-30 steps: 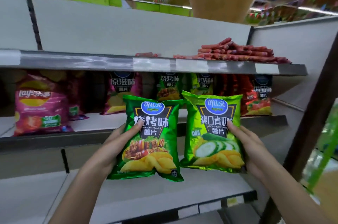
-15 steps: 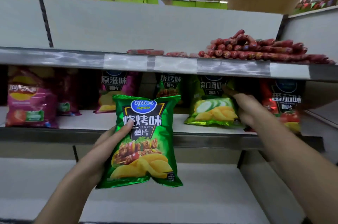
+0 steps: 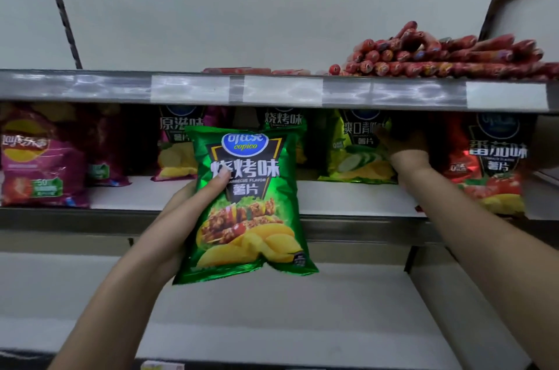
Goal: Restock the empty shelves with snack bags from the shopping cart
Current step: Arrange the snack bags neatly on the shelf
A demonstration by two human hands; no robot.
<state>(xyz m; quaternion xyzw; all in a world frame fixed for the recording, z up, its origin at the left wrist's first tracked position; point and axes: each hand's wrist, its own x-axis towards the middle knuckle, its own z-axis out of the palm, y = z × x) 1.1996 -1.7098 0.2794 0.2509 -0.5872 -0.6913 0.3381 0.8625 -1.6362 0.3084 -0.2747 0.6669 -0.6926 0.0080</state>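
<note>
Middle shelf (image 3: 348, 197) as landmark: above it, a shelf with a heap of red sausages (image 3: 438, 58); below it, a bare white shelf (image 3: 332, 324). On the middle shelf, standing bags in a row: purple bag (image 3: 39, 164) far left, red tomato bag (image 3: 490, 164) far right, a cucumber bag (image 3: 360, 152) between. In front of the shelf edge, held off the board, a green barbecue bag (image 3: 248, 203), gripped by the left hand (image 3: 187, 212), thumb (image 3: 219, 177) pressed on its face, other fingers hidden behind. Right hand (image 3: 405, 152) reaching deep over the shelf, against the cucumber bag's right side; fingers lost in shadow, so cannot tell whether grasping or merely pushing. Likely risks: cucumber bag tipping forward off the board on release, being light and puffed; wrist brushing the tomato bag just beside and knocking it over; barbecue bag slipping from a one-handed pinch while attention sits elsewhere; barbecue bag landing in the wrong flavour's column, its matching bag standing behind it.
</note>
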